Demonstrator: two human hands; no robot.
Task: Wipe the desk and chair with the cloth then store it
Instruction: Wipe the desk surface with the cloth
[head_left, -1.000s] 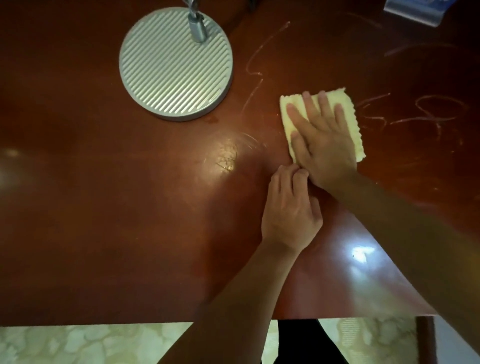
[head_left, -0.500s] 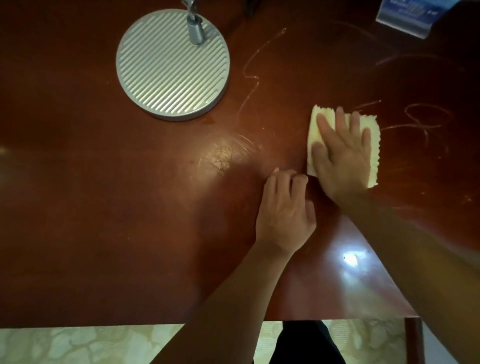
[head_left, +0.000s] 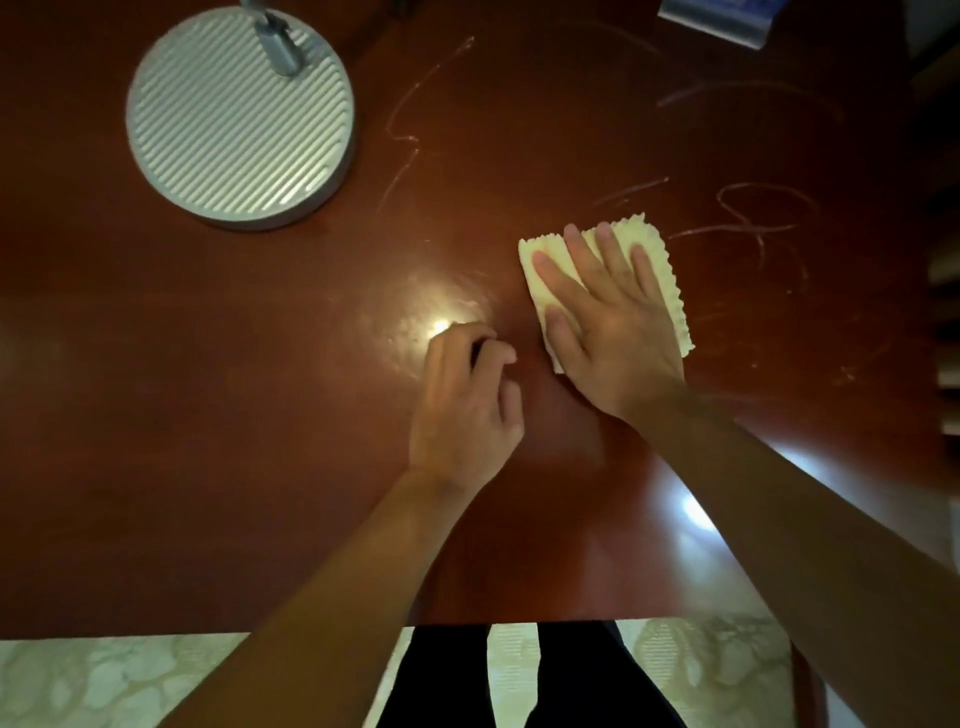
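I see the desk (head_left: 208, 415) filling nearly the whole head view, a glossy red-brown top with bright glare spots and pale chalky scribbles; I place everything else against the lamp base. The lamp base (head_left: 240, 117) is a round, ribbed grey disc standing on the desk, with a short metal stem rising from its far edge. Below the desk's near edge I see pale marbled floor (head_left: 104, 680) and a pair of dark legs (head_left: 524, 675). My right hand (head_left: 615, 332) lies to the right of the lamp base and nearer to me, palm down with the fingers straight and spread, pressing flat on the cloth. My left hand (head_left: 465, 400) sits on the desk below and right of the lamp base, just beside the right hand but apart from it; its fingers are curled inward and I see nothing in them, though whether the fingertips touch the wood I cannot tell. The cloth (head_left: 660, 260) is a pale yellow folded rectangle with a crinkled edge, flat on the desk well right of the lamp base, mostly covered by the right hand. A grey-blue object (head_left: 717, 21), cut off by the frame, lies at the far edge, far right of the lamp base. The scribbles (head_left: 763, 208) loop across the wood just beyond the cloth.
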